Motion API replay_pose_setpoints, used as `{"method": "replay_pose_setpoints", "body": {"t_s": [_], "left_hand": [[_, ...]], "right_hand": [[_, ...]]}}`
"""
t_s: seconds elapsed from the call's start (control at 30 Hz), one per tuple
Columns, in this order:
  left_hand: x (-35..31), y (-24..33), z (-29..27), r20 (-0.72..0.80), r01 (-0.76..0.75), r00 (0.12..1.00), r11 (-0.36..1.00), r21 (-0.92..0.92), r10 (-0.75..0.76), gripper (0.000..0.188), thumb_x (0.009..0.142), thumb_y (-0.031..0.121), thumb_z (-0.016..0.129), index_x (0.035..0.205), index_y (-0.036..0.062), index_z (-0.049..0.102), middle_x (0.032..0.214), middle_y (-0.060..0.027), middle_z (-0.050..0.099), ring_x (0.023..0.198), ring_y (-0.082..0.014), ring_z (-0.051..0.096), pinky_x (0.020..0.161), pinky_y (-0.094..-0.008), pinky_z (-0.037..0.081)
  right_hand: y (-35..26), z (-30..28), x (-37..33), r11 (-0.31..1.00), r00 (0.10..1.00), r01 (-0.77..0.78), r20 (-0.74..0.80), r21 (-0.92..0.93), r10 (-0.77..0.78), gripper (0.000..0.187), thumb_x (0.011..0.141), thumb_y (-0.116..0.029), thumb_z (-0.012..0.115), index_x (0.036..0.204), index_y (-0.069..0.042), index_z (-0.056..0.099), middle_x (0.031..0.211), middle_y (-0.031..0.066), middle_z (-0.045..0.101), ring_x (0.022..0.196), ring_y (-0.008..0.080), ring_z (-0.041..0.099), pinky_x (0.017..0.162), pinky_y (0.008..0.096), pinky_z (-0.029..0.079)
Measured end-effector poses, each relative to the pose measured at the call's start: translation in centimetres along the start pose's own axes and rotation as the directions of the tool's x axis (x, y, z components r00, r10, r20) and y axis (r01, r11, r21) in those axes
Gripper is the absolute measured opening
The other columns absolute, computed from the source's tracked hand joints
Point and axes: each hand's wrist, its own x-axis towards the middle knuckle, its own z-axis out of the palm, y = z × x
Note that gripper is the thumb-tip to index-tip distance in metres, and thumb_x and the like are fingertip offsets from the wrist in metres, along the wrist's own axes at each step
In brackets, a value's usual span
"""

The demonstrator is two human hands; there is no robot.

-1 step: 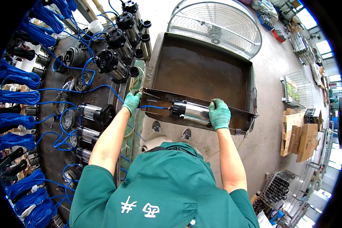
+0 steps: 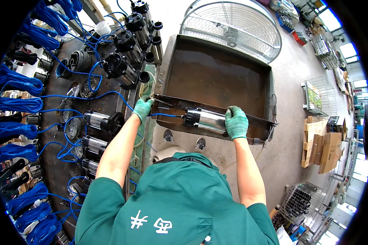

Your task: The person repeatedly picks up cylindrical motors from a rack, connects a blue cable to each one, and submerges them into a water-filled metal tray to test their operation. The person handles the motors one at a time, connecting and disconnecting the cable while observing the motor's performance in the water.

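Hardly anything has shifted since the earlier frame: the right hand (image 2: 236, 123) curls closed over one end of the silver pump (image 2: 206, 119) at the metal tray's (image 2: 166, 66) near side, the left hand (image 2: 142, 108) bent at its corner, grip unclear.

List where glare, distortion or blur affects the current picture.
Head view: bright reflections streak the steel pump; also in the head view, windows at far right burn out to white, the fisheye bends straight edges, and the left hand and right hand show no obvious motion blur.
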Motion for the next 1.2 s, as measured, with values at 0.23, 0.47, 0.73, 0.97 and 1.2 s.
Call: {"method": "replay_pose_setpoints", "body": {"t_s": [0.23, 0.47, 0.73, 0.97, 1.2], "left_hand": [[0.0, 0.2, 1.9, -0.019, -0.063, 0.998, 0.995, -0.079, 0.061, 0.011, 0.103, 0.02, 0.068, 0.104, 0.0108, 0.063, 0.077, 0.0004, 0.063, 0.057, -0.0101, 0.054, 0.05, -0.0288, 0.042], [-7.4, 2.1, 3.5, -0.082, -0.561, 0.811, 0.811, 0.166, 0.579, 0.008, 0.104, 0.014, 0.067, 0.104, 0.0065, 0.063, 0.08, 0.0002, 0.064, 0.067, -0.0087, 0.054, 0.061, -0.0271, 0.047], [-8.6, 1.3, 2.8, 0.095, -0.234, 0.964, 0.963, -0.135, 0.248, 0.007, 0.106, 0.015, 0.064, 0.109, 0.0089, 0.061, 0.082, -0.0001, 0.064, 0.066, -0.0057, 0.055, 0.058, -0.0222, 0.045], [-7.6, 1.7, 4.2, 0.19, -0.166, 0.96, 0.965, -0.204, 0.206, 0.004, 0.108, 0.015, 0.061, 0.105, 0.0128, 0.059, 0.08, 0.0002, 0.064, 0.061, -0.0052, 0.052, 0.054, -0.0229, 0.043], [-6.1, 2.5, 4.0, 0.371, 0.352, 0.896, 0.899, -0.26, -0.243, 0.014, 0.11, 0.023, 0.055, 0.111, 0.0136, 0.065, 0.076, 0.0009, 0.062, 0.055, -0.0078, 0.051, 0.048, -0.0245, 0.039]], "right_hand": [[-0.4, 0.0, 0.2, 0.998, 0.999, -0.042, 0.028, -0.043, 0.043, 0.015, 0.095, -0.021, 0.065, 0.1, -0.009, 0.073, 0.1, 0.0143, 0.073, 0.096, 0.0361, 0.069, 0.087, 0.0471, 0.056], [-0.8, -0.2, 0.4, 0.998, 0.998, -0.047, 0.03, -0.05, 0.048, 0.016, 0.095, -0.021, 0.065, 0.099, -0.009, 0.073, 0.098, 0.0145, 0.073, 0.094, 0.0369, 0.069, 0.086, 0.0471, 0.056], [-0.4, 0.1, 0.4, 0.997, 0.998, -0.055, 0.029, -0.046, 0.056, 0.016, 0.093, -0.021, 0.066, 0.099, -0.008, 0.074, 0.098, 0.015, 0.074, 0.093, 0.0373, 0.069, 0.085, 0.0475, 0.056], [-0.3, 0.1, 0.5, 0.998, 0.998, -0.051, 0.026, -0.041, 0.052, 0.014, 0.091, -0.02, 0.067, 0.098, -0.01, 0.074, 0.098, 0.0145, 0.074, 0.094, 0.0368, 0.07, 0.086, 0.0473, 0.056], [-0.5, -0.1, 0.5, 0.998, 0.999, -0.051, 0.013, -0.035, 0.052, 0.014, 0.091, -0.02, 0.068, 0.097, -0.01, 0.074, 0.098, 0.0147, 0.074, 0.094, 0.037, 0.07, 0.086, 0.0474, 0.056]]}}
